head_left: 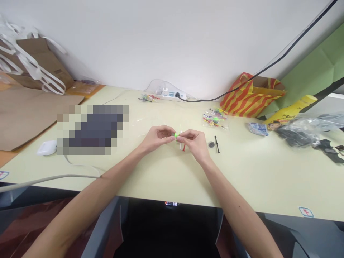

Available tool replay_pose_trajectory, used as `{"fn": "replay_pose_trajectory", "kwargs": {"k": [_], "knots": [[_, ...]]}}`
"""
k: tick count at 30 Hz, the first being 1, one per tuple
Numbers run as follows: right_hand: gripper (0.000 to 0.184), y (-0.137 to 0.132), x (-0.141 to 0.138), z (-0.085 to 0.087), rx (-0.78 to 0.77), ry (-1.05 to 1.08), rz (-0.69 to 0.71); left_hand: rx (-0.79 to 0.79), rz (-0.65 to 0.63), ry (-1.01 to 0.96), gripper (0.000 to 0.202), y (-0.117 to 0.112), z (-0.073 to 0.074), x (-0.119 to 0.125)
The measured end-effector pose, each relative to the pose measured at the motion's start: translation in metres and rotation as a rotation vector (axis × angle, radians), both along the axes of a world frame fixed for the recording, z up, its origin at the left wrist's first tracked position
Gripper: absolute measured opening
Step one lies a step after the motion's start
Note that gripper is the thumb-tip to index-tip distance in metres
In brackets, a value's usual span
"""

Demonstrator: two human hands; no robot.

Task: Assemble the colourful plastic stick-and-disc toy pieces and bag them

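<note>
Between my hands, just above the table, is a small bright green plastic piece [176, 135]. My left hand [159, 137] pinches it from the left with thumb and fingertips. From the other side, the closed fingertips of my right hand [194, 142] grip the same piece. Its exact shape is mostly hidden by the fingers. Below and behind my right fingers show a white stick and a red stick [184, 147], partly covered. A round grey disc [211, 144] and a black rod with widened ends [217, 144] lie to the right of my right hand.
A see-through bag of colourful parts [215, 119] lies behind the disc, another small bag [147, 98] near the wall. A power strip [170, 94], striped bag [249, 95] and yellow bottle [290, 113] stand farther back. A white cable [53, 177] crosses the left front.
</note>
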State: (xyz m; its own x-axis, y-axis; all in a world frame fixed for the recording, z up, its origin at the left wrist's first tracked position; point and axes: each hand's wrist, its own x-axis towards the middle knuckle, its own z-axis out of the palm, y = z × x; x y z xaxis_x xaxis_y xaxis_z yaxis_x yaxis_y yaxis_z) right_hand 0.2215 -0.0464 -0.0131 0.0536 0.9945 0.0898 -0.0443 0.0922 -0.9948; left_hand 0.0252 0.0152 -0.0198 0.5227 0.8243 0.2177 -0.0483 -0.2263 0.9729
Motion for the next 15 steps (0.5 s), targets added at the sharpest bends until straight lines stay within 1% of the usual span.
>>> {"fn": "replay_pose_trajectory", "kwargs": {"k": [5, 10, 15], "knots": [[0.032, 0.001, 0.005, 0.001, -0.03, 0.022, 0.058, -0.011, -0.001, -0.016, 0.037, 0.001, 0.0, 0.0], [0.035, 0.004, 0.005, -0.006, -0.072, 0.104, 0.081, 0.003, -0.024, -0.014, 0.037, 0.001, -0.001, 0.0], [0.038, 0.004, 0.006, -0.01, -0.147, 0.203, 0.099, 0.038, -0.03, -0.014, 0.034, 0.0, -0.001, 0.0]]}}
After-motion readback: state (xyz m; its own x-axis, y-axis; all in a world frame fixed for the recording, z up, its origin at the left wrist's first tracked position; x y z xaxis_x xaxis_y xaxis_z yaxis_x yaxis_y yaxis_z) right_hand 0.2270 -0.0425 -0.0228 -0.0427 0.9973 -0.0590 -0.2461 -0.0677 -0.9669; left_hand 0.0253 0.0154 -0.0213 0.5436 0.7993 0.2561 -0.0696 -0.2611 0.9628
